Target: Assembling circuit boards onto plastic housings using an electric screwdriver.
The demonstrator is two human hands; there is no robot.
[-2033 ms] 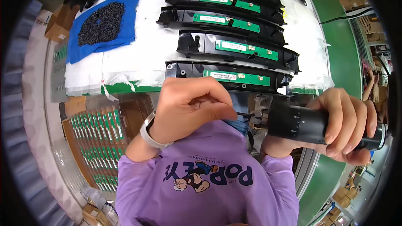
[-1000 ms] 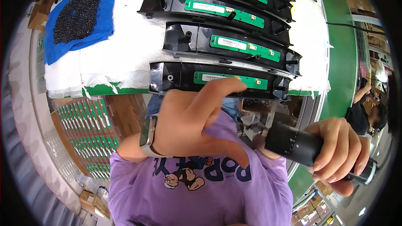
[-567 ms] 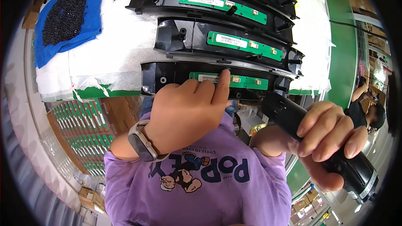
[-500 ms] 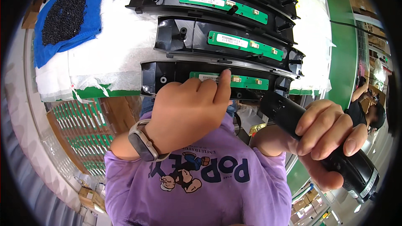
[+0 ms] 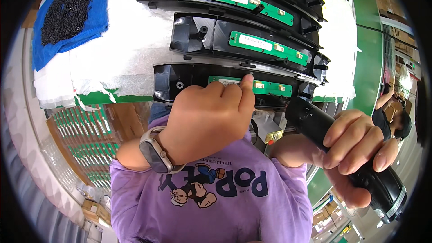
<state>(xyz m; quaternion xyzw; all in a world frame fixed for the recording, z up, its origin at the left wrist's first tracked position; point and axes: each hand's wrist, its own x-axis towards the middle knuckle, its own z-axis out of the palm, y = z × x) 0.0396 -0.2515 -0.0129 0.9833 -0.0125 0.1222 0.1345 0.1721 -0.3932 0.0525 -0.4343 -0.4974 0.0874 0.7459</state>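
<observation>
Black plastic housing (image 5: 180, 81), centre frame: left hand (image 5: 207, 121) curled, fingertip pinning the green circuit board (image 5: 265, 87) inside it. Right hand (image 5: 355, 153), lower right, grips a black electric screwdriver (image 5: 315, 123). Judged: board seating; fastening needs the tip aligned.
</observation>
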